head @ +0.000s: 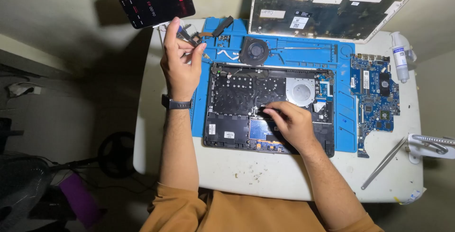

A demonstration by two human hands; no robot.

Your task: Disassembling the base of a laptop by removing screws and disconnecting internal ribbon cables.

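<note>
My left hand (180, 63) pinches a small dark part (188, 36) above the blue mat (346, 127). My right hand (294, 125) rests flat, fingers half curled, holding nothing, on the open laptop base (246, 94) lying on that mat.

You see a blue mat (343, 132), a black laptop shell (246, 94), a white table (265, 175), and your orange sleeves (189, 210).

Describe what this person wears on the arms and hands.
Both hands are bare, with no gloves or rings visible. The left hand has a dark wristband, like a watch, at the wrist. The right hand has a bare wrist. Orange sleeves cover the upper arms, leaving the forearms bare.
</note>
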